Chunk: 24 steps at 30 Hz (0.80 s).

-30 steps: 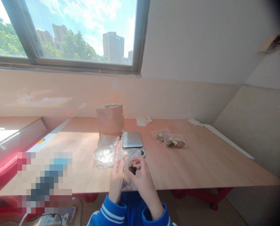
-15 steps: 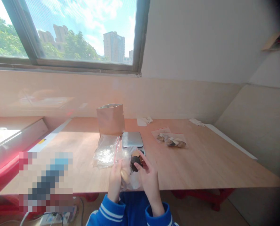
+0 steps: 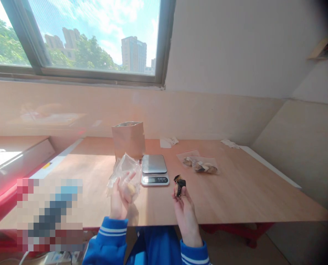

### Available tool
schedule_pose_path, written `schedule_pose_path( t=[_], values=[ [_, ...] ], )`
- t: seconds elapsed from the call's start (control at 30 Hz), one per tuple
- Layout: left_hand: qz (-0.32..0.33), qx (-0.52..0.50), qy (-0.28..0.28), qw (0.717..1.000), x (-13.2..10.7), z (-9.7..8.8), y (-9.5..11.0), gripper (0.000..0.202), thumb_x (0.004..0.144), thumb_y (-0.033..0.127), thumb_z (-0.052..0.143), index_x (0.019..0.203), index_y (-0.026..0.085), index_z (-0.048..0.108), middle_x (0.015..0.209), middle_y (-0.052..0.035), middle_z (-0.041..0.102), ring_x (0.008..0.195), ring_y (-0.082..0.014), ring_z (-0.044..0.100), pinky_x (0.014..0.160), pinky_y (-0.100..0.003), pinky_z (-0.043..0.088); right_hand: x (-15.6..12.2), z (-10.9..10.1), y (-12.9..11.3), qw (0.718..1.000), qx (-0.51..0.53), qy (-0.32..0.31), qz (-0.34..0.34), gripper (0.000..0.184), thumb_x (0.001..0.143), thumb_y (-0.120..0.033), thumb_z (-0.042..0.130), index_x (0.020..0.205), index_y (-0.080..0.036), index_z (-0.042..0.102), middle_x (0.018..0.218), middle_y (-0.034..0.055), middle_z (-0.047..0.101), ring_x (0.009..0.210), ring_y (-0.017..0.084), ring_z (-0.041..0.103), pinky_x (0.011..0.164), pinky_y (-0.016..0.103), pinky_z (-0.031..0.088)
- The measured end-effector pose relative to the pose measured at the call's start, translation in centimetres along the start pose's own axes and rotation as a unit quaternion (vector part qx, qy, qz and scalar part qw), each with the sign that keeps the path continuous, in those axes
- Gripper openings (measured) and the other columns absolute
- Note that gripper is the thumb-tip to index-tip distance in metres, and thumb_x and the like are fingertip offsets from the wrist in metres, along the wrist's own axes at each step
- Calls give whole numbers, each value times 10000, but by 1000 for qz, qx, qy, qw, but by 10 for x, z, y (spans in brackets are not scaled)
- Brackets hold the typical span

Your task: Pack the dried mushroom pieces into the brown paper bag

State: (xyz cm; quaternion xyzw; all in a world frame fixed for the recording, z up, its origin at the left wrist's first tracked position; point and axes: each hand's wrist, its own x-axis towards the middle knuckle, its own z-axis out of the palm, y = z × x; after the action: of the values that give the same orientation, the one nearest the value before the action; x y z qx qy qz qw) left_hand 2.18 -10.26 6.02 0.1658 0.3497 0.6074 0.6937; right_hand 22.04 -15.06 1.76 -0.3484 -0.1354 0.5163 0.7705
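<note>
Clear plastic bag (image 3: 129,176) clamped in left hand (image 3: 119,197), pale bits inside. Right hand (image 3: 184,217) pinching dark dried piece (image 3: 179,186). Both hands near front edge of surface (image 3: 235,191), digital scale (image 3: 154,169) between, farther back.

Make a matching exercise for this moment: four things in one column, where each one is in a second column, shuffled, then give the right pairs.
Things:
1. Dark chunk
2. Clear plastic bag
3. Digital kitchen scale
4. Brown paper bag

Places:
A. Standing upright near the back of the table
B. Pinched in the right hand
C. Sitting on the table between the two hands
D. Held in the left hand

Pairs: 1-B, 2-D, 3-C, 4-A
</note>
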Motion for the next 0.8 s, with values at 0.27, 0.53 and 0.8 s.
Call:
schedule_pose_path(
  t=[0.27, 0.53, 0.8],
  values=[
    [31, -36, 7, 999, 69, 6, 14, 371, 917, 225, 439, 1266, 150, 539, 1117, -99, 698, 804, -146, 695, 667, -229, 570, 2, -1, 4, 1000, 10, 14, 11, 329, 645, -349, 823, 925, -212, 719, 934, 21, 714, 819, 122, 639, 733, 213, 528],
    [31, -91, 14, 995, 78, -18, 9, 313, 942, 244, 396, 1194, 238, 582, 1160, -60, 667, 707, -97, 664, 536, -170, 549, 3, 9, 12, 999, 16, 2, 29, 336, 645, -356, 825, 919, -199, 707, 945, 28, 708, 810, 127, 644, 711, 223, 533],
    [30, -101, 45, 993, 87, -21, 2, 253, 924, 259, 450, 1121, 209, 600, 940, -35, 655, 644, -88, 629, 518, -161, 528, -1, 34, 13, 1000, -10, -19, 13, 424, 659, -403, 813, 1017, -209, 692, 1021, 32, 700, 880, 139, 650, 733, 229, 523]
  ],
)
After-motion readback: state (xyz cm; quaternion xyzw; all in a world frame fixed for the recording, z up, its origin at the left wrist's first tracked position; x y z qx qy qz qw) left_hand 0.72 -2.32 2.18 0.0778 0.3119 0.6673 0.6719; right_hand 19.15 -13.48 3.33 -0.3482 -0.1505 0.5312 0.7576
